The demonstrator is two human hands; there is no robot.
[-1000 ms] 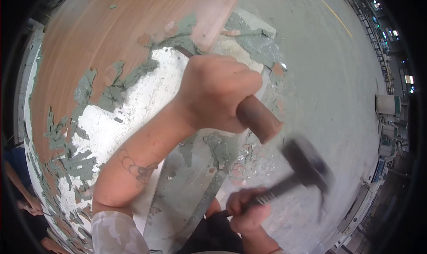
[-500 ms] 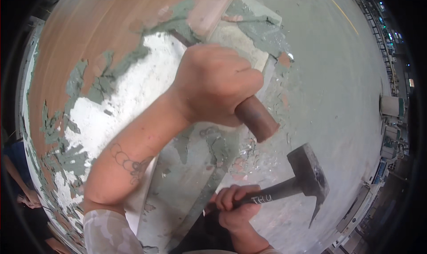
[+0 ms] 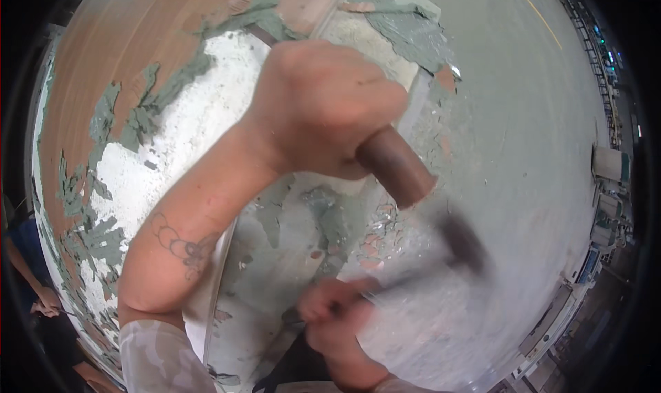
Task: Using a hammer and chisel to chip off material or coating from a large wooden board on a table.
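Observation:
My left hand (image 3: 323, 107) is closed in a fist around a chisel. Its brown cylindrical handle (image 3: 398, 169) sticks out toward the lower right, and a bit of dark blade (image 3: 260, 35) shows beyond the fist, at the edge of the flaking green layer (image 3: 275, 14). Lower down, my right hand (image 3: 337, 310) grips a hammer by its dark shaft. The hammer's head (image 3: 463, 245) is smeared by motion, just below the butt of the handle; whether they touch I cannot tell. Under my left forearm lies a bared white patch (image 3: 179, 131).
A brown, streaked surface (image 3: 138, 28) spreads at upper left, with curled green flakes (image 3: 141, 121) along its edge. Reddish and clear chips (image 3: 379, 234) are strewn on the greyish-green floor (image 3: 516, 152). At the far left is another person's hand (image 3: 47, 302).
The hammer has swung up and left, bringing its head closer to the chisel's handle. My right hand has shifted left; my left fist sits slightly higher and further left in view.

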